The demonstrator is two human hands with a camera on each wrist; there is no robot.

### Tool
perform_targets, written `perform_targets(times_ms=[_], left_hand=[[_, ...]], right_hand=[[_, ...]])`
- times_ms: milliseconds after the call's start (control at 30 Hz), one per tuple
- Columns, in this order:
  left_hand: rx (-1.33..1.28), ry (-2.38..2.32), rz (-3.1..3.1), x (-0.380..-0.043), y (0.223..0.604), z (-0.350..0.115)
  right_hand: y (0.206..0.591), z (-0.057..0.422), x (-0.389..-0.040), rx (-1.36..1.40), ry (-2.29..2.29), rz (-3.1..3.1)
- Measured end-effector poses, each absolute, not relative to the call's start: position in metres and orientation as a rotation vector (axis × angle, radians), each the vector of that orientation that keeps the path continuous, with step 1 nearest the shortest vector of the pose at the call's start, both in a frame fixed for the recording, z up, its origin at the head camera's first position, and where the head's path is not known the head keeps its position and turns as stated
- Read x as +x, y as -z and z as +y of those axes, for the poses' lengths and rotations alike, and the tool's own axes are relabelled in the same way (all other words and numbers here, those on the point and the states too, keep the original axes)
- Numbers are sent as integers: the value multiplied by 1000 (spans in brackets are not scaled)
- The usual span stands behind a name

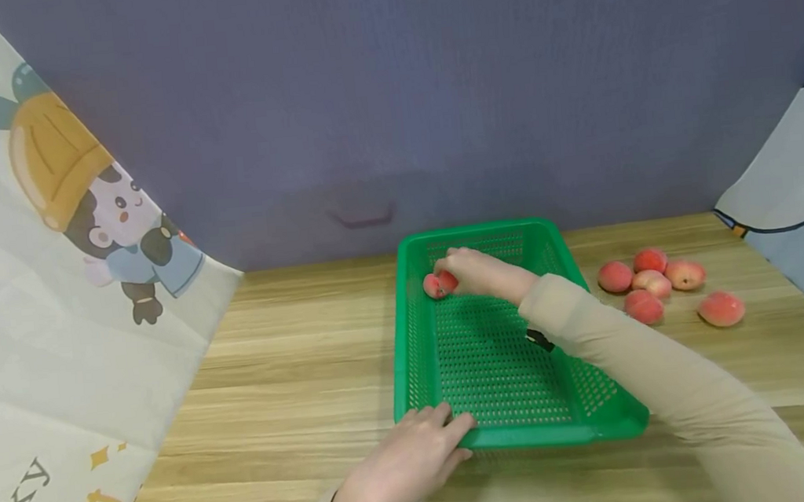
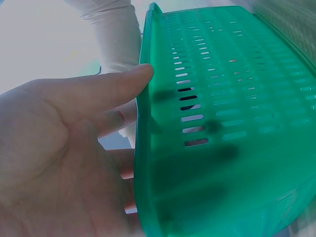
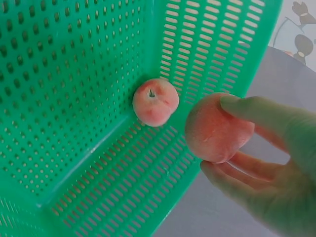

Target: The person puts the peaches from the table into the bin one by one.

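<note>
A green perforated plastic basket stands on the wooden table. My left hand grips its near rim at the left corner; in the left wrist view the thumb lies on the outer side and the other fingers go behind the rim. Over the far left part of the basket, my right hand holds a peach between thumb and fingers. A second peach lies in the basket's far left corner, close to the held one.
To the right of the basket, several peaches lie grouped on the table, with one peach a little apart. A grey-purple panel rises behind the table. Printed white sheets border the left and right sides.
</note>
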State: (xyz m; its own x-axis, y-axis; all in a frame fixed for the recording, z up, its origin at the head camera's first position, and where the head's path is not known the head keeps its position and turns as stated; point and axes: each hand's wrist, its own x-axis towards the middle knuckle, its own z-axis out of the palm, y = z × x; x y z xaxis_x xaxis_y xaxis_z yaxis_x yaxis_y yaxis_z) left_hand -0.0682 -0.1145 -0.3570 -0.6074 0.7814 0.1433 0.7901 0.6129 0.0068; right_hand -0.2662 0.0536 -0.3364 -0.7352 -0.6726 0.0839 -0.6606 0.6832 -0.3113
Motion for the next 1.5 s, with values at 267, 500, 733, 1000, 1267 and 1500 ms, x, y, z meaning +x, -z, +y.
perform_targets(times_ms=[267,500,733,1000,1267,1500], left_hand=[[-1319,90,-2722,-68,357,-114],[-1320,63,-2746,-68,355,-113],[-1320,57,-2735,-68,355,-112],[-1326,73,-2718,-68,356,-112],[-1329,95,-2715,-67,355,-113],[-1334,99,-2733,-67,354,-113]], right_hand=[[345,46,-261,-1163,527,2853],[357,42,-260,-1194,568,2847],[371,39,-261,-1188,632,2827],[393,39,-266,-1261,676,2844],[394,34,-257,-1261,562,2896],[403,32,-256,-1339,555,2916]])
